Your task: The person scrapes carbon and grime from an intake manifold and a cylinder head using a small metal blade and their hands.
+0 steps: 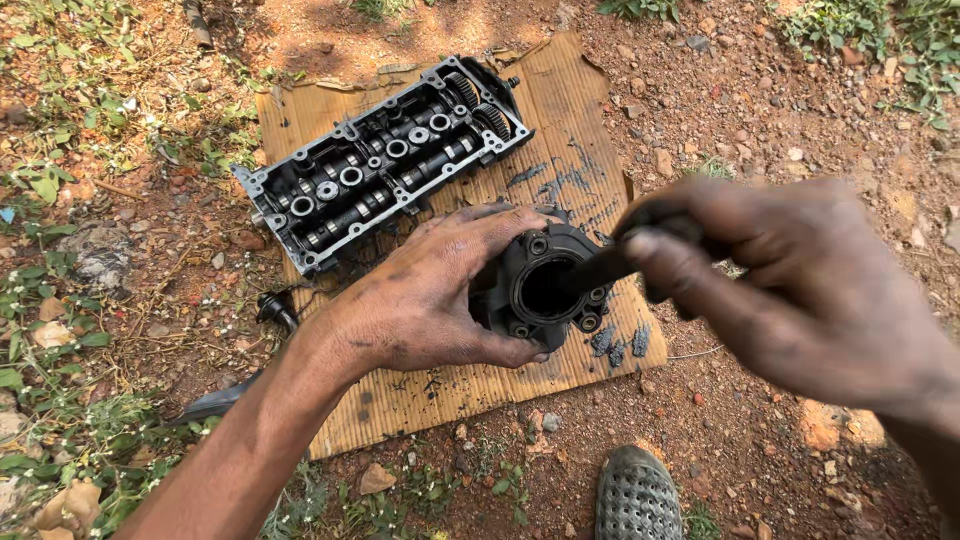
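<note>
My left hand grips a black round engine housing with a wide central bore and bolt holes around its rim, holding it just above a sheet of corrugated cardboard. My right hand is closed on a thin dark tool whose flat tip lies against the rim of the bore. Both hands are smeared with black grease.
A grimy cylinder head with camshafts and gears lies at the back of the cardboard. Dark scraped flakes sit near the cardboard's right edge. Reddish stony dirt and weeds surround it. A grey perforated shoe shows at the bottom.
</note>
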